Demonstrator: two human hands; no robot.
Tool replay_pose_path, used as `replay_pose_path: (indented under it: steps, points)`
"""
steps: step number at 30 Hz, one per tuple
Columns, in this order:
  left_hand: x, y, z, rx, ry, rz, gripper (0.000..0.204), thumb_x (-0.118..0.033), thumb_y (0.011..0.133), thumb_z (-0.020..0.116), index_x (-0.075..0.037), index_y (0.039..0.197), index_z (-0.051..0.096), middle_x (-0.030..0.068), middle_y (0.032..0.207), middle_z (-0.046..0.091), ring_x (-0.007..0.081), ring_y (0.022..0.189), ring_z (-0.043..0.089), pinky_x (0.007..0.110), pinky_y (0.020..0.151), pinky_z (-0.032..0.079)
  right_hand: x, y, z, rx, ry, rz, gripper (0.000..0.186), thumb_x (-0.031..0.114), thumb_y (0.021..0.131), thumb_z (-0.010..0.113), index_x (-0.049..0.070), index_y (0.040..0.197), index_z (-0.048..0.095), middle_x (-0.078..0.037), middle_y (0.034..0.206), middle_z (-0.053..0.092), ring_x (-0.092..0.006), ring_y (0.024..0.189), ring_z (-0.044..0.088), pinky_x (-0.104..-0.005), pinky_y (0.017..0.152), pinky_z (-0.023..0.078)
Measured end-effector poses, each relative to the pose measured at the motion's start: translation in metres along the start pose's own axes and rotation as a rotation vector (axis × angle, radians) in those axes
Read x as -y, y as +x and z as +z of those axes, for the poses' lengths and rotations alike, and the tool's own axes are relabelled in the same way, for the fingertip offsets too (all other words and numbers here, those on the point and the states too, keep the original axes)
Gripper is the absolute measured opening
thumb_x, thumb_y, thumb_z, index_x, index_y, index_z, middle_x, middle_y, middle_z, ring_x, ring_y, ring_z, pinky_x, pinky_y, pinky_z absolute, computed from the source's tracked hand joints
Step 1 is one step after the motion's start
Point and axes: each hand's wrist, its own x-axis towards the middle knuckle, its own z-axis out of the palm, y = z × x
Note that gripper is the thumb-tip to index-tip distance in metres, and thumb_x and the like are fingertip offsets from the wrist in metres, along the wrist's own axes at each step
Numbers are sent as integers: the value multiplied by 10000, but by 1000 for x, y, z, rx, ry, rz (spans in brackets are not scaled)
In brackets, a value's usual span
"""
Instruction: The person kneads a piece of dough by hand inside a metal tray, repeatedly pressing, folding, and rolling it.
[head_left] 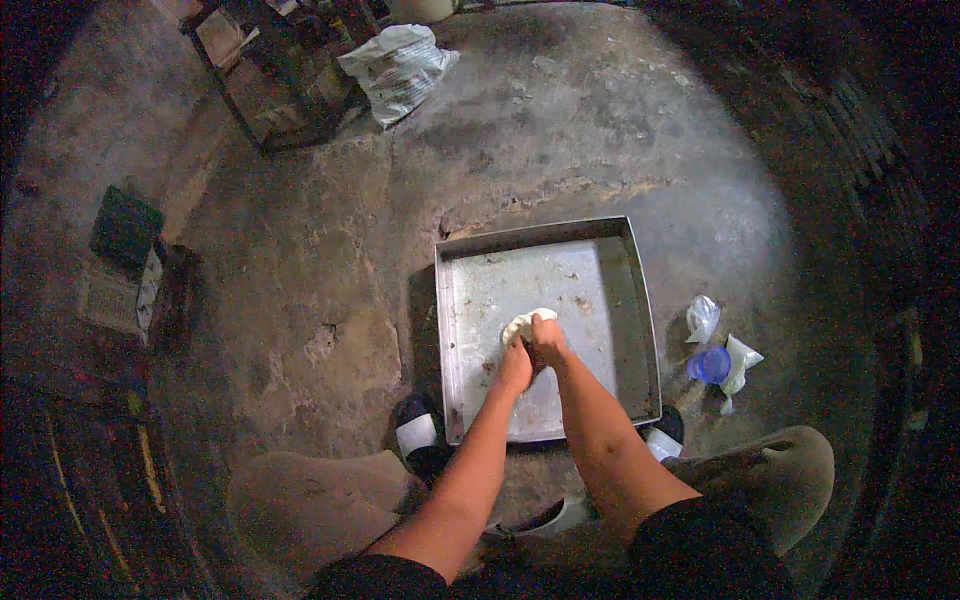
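Centrally, hands [547, 342] pinching white lump [516, 328] over metal tray [490, 280]; raised rims [645, 300] well apart, room all round.

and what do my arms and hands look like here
Both forearms are bare below dark, black-looking sleeves. The left hand and right hand are ungloved; no watch or bracelet shows. Rings are too small to tell.

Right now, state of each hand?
Left hand: closed on the pale lump, grip partly hidden.
Right hand: closed on the same lump.
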Motion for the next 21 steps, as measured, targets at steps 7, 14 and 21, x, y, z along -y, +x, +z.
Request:
replay_pose_path:
  steps: [7, 14, 21]
  points:
    - [35, 25, 31, 282, -98, -278, 351, -227, 889, 445, 37, 1040, 621, 291, 1088, 599, 440, 1040, 575, 487, 876, 458, 23, 0, -7, 44, -92, -20, 583, 405, 902, 332, -111, 963, 596, -332, 1051, 589, -456, 1000, 571, -473, 866, 421]
    - [17, 37, 14, 433, 240, -43, 330, -180, 860, 437, 9, 1033, 646, 250, 1099, 615, 397, 1028, 595, 459, 888, 467, 2, 21, -4, 28, -328, -258, 491, 349, 910, 358, -82, 1022, 565, -307, 1019, 608, -449, 971, 583, -480, 830, 449]
    - [-8, 25, -14, 295, 139, -95, 399, -137, 805, 460, 54, 1138, 569, 272, 1109, 606, 389, 1037, 599, 449, 904, 463, -27, 11, -6, 52, -418, -264, 369, 292, 859, 458, -6, 1075, 492, -263, 907, 633, -417, 920, 618, -494, 767, 480]
